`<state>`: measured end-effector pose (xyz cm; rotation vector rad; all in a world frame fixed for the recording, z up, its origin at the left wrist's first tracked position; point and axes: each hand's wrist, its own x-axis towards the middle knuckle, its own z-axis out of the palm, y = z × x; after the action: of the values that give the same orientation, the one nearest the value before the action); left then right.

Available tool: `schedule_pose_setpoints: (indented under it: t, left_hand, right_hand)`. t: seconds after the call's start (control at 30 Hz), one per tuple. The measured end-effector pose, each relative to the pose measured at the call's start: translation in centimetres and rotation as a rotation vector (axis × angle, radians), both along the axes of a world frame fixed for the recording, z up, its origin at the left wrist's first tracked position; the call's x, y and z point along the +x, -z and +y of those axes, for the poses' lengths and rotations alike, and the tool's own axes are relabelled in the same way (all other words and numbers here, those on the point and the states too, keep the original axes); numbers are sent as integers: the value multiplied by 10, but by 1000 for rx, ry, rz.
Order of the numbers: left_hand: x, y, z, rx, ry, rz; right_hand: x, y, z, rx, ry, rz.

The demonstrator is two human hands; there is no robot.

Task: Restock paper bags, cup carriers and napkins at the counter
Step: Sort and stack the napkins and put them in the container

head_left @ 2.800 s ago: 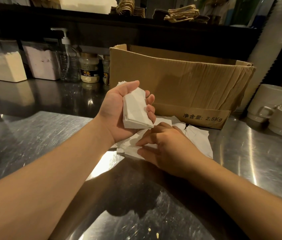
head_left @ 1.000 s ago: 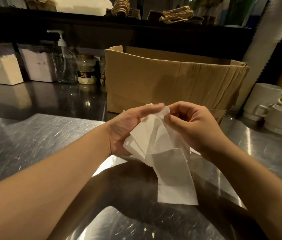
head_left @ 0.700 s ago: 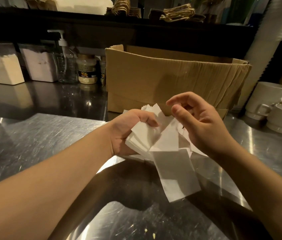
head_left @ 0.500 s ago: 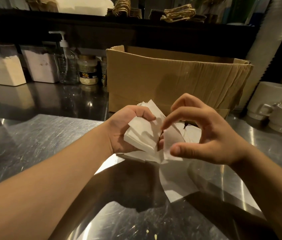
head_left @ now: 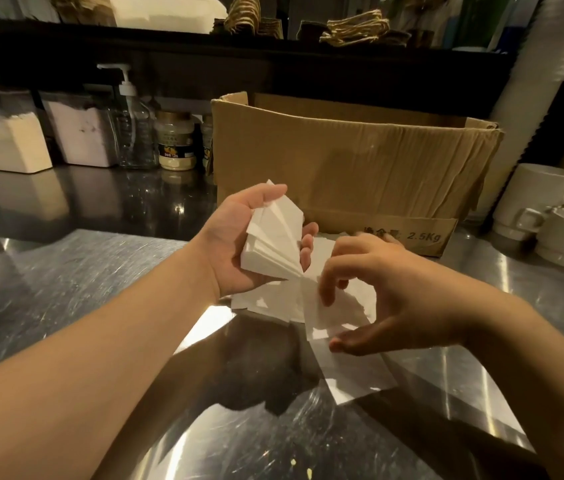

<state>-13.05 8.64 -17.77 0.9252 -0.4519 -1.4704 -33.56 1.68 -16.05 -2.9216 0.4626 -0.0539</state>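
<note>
Hands (head_left: 308,265) fan napkins (head_left: 273,244) beside box (head_left: 360,161); counter (head_left: 66,271) leftward bare.

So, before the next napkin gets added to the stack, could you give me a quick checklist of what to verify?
1. Stack of napkins held securely in the left hand: ok, thumb on top and fingers wrapped beneath.
2. Stack edges squared: not ok, the sheets fan out at the top.
3. Right hand free to pick: ok, its fingers are spread and hold nothing, touching the loose napkins on the counter.
4. Loose napkins lying flat: not ok, they overlap in a jumble.
5. Supply left in the cardboard box: cannot tell, its inside is hidden.
6. Nearby mugs clear of the hands: ok, they stand apart to the right.
</note>
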Motion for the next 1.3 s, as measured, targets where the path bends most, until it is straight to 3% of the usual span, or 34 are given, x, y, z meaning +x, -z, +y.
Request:
schedule_pose_setpoints:
  t: [0.23, 0.3, 0.4, 0.47, 0.6, 0.83, 0.97, 1.17, 1.3]
  left_hand:
    - [3, 2, -1, -86, -45, 12]
    - [3, 2, -1, -123, -40, 11]
    - [1, 4, -3, -153, -5, -2]
    - [-1, 5, -3, -164, 50, -49]
    - [-10, 9, -1, -124, 203, -131]
    - [-16, 18, -3, -149, 382, -123]
    - [-22, 14, 1, -182, 368, -151]
    - [-24, 16, -2, -175, 288, -97]
    - [-28, 13, -1, -198, 233, -107]
  right_hand:
    - [6, 10, -5, -116, -86, 2]
    - [3, 8, -9, 145, -104, -133]
    - [-6, 2, -13, 770, -222, -431]
    - [-7, 1, -15, 915, -201, -617]
    - [5, 9, -22, 797, 63, -799]
    - [15, 15, -10, 748, 281, -831]
    - [23, 24, -7, 655, 351, -848]
    - [13, 31, -14, 385, 81, -642]
    - [14, 28, -7, 234, 30, -495]
